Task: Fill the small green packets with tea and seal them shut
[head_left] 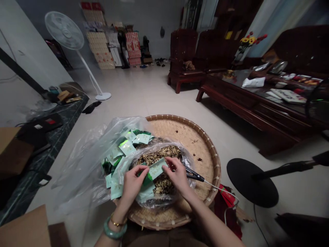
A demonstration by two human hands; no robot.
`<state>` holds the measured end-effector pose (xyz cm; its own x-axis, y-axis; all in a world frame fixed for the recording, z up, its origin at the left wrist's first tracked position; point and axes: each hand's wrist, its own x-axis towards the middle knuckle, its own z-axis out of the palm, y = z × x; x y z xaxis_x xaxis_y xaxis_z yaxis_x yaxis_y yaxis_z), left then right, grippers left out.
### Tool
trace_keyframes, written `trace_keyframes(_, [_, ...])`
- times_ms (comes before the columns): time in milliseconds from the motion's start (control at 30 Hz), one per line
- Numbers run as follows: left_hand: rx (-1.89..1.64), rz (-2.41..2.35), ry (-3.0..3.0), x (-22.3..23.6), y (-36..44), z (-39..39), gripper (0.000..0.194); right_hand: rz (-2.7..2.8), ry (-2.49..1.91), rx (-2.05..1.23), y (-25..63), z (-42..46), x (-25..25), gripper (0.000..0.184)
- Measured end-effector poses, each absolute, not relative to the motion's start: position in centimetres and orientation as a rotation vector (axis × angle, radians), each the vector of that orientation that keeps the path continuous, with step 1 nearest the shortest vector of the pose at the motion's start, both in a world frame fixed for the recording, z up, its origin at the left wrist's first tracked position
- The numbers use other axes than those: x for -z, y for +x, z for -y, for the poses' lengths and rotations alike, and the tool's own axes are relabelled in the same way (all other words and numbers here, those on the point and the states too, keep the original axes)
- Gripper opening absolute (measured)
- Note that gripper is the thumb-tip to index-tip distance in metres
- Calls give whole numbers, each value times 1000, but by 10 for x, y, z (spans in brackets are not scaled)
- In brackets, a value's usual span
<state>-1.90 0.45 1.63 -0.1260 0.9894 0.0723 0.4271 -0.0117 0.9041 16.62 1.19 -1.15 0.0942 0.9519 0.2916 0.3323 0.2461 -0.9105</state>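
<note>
on a pale tiled floor in a furnished room, over a wide round woven bamboo tray (180, 135), items as seen:

1. left hand (132, 181): fingers curled, thumb and fingertips closed in a pinch on one end of a flat mint-green foil sachet (156, 168). on this wrist, a pale green jade bangle (114, 228) and a thin gold bracelet (118, 223).
2. right hand (178, 175): fingers bent, tips pressed on the other end of the same sachet, gripping nothing else.
3. held sachet: lies nearly level between both hands, above a clear plastic inner bag (154, 203). whether its end is open cannot be told.
4. speckled brown and tan dried loose material (154, 157): heaped in the inner bag, exact kind too small to tell.
5. loose mint-green and dark green foil sachets (127, 147): piled just beside the inner bag, on a large crumpled clear polythene bag (82, 168).
6. slim black clip tool with a thin white cord (194, 174): lies by the right hand, untouched.
7. handling note: a two-ended fingertip hold suits this flat foil, keeping it level and clear of the loose material without creasing it.
8. further off: white pedestal fan (64, 31), dark carved wooden table (246, 99).
</note>
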Motion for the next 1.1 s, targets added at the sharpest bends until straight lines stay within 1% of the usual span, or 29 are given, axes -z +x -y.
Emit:
trace_keyframes(67, [-1133,-1603,1450,-10,-12,-2,20,1473,-1281,-644,166,-7,18,25])
trace_keyframes(233, [-1218,-1530,1257,-1,2,2,22,1546,-1202,-339,166,-3,24,30])
trace_keyframes(367, [-1237,-1469,1078,3,7,2,27,1643,-1119,-214,169,-5,29,32])
trace_keyframes(500, [-1225,-1440,980,4,9,4,33,1663,-1147,-209,170,-7,34,33])
trace_keyframes(700, [-1222,-1426,933,2,12,6,39,1630,-1160,-290,171,-6,34,30])
trace_keyframes(967, [-1198,-1423,951,5,13,8,38,1540,-1209,-304,172,-9,35,22])
trace_keyframes(1100, [-1196,-1447,1008,4,16,9,35,1546,-1209,-289,173,-8,27,16])
